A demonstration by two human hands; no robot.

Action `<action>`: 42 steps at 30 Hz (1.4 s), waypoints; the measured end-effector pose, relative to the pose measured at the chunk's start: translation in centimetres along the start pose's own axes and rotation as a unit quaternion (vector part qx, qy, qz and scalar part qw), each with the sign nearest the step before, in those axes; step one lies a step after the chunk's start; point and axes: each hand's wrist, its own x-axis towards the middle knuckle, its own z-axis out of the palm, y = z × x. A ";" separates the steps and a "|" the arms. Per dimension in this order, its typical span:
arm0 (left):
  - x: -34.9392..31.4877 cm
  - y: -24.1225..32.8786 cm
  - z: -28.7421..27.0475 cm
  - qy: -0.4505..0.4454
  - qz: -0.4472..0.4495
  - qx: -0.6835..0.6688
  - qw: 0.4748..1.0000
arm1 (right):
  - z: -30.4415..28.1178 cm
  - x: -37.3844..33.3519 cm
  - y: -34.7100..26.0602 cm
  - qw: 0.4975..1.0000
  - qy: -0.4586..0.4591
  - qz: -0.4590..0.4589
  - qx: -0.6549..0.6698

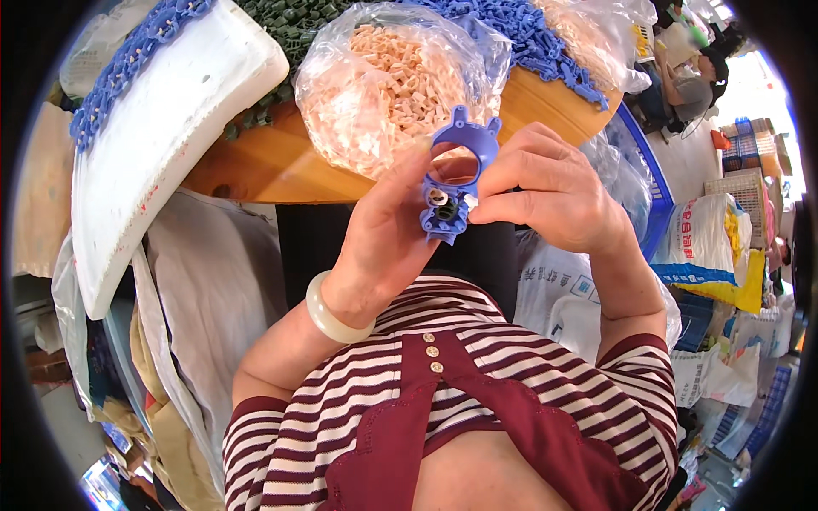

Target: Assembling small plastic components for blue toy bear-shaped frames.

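Your left fingers [404, 180] clasp the blue frame [444, 223] just beside your right fingers [518, 176], whose nearly closed tips seem to pinch a white bit [469, 203] at its edge, so brace it firmly and work gently.

My wooden tabletop [273, 166] carries a clear plastic bag [319, 81] of peach plastic parts [400, 85]. Beyond it I see heaped dark green parts [294, 19], blue parts [537, 44] and, farther right, a second clear bag [629, 19] of pale pieces [586, 36].
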 end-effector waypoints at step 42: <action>-0.6 -0.2 -0.2 0.016 -0.003 0.027 0.999 | 0.4 -0.1 -0.3 0.998 -0.023 -0.001 -0.067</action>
